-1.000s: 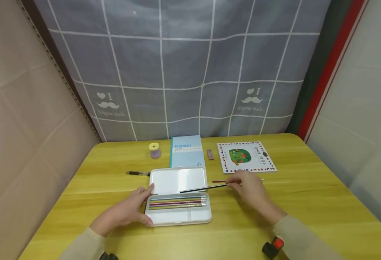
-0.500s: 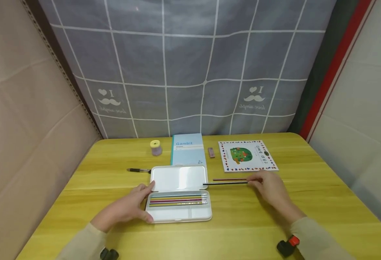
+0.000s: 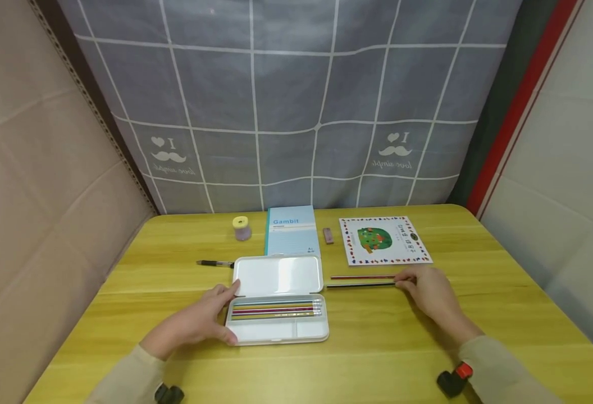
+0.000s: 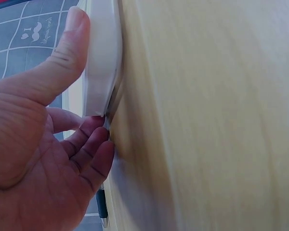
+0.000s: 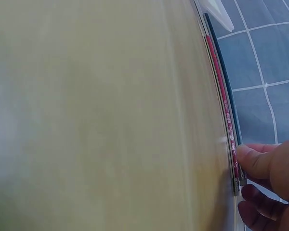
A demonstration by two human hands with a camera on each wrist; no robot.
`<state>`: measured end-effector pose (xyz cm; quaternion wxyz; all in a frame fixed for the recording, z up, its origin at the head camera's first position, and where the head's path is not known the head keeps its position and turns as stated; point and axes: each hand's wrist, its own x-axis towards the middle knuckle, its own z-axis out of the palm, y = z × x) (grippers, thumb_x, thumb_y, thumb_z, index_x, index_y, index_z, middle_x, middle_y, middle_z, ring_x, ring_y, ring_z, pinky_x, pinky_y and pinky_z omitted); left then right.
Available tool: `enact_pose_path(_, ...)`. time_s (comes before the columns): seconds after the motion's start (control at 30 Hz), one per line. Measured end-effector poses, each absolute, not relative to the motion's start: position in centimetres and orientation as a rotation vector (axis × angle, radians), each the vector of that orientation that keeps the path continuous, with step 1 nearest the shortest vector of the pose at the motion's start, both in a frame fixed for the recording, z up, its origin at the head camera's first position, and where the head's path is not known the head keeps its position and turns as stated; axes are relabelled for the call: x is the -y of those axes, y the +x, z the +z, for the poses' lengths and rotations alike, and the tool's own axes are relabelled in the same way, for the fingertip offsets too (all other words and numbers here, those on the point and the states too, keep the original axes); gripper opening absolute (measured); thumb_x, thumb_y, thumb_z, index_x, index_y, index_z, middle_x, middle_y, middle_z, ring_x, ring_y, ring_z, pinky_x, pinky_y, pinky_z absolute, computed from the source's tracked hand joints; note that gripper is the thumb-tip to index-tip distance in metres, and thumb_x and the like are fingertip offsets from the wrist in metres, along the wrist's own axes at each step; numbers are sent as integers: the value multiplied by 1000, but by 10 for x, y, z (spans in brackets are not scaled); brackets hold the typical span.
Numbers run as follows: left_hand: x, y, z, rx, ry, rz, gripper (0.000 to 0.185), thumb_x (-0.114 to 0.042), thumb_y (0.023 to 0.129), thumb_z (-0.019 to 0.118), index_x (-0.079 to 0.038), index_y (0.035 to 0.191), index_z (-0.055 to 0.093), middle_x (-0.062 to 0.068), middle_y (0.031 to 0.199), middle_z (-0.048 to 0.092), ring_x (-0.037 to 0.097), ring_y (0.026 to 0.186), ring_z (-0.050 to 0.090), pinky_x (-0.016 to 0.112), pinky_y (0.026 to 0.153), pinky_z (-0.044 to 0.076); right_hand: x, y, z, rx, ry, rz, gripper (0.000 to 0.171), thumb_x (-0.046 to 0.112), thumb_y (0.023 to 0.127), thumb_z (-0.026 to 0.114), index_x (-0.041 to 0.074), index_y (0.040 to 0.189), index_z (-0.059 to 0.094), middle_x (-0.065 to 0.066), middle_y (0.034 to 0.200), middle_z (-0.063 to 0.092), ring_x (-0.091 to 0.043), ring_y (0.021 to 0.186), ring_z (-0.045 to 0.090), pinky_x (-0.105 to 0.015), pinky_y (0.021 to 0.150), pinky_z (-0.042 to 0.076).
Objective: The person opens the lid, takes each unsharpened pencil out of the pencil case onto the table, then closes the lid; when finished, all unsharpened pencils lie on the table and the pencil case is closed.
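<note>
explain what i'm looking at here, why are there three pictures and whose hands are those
No machine here: a person works with two bare hands and wears three cameras. The wide picture comes from the head, looking down at a yellow wooden table. The two close-ups come from the wrists.

The left hand steadies an open white plastic pencil case holding several coloured pencils; the left wrist view shows its thumb on the case's edge. The right hand pinches the end of a dark pencil lying beside a red pencil.

Further back lie a black pen, a light blue notebook, a small yellow-topped sharpener, a small brown eraser and a white picture card with a green drawing.
</note>
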<state>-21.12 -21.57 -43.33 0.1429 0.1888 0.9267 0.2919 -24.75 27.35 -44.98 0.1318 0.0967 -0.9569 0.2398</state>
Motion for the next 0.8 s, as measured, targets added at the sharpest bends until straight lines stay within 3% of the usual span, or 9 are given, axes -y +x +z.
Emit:
enact_pose_path(0.27, 216, -211, -433, -2676, 545, 832, 129, -37, 64, 96, 4, 163, 24, 10, 127, 50, 28, 118, 43, 59, 112, 37, -277, -250, -450, 2846, 258, 674, 6, 9, 92, 79, 12, 87, 82, -7, 93, 78, -33, 91, 71, -56, 83, 54)
enact_pose_path(0.8, 217, -211, -433, -2669, 558, 844, 129, -38, 66, 95, 4, 163, 23, 10, 127, 49, 29, 119, 43, 60, 112, 37, -276, -251, -447, 2869, 261, 577, 7, 12, 93, 79, 8, 89, 82, -9, 95, 78, -36, 92, 71, -58, 84, 54)
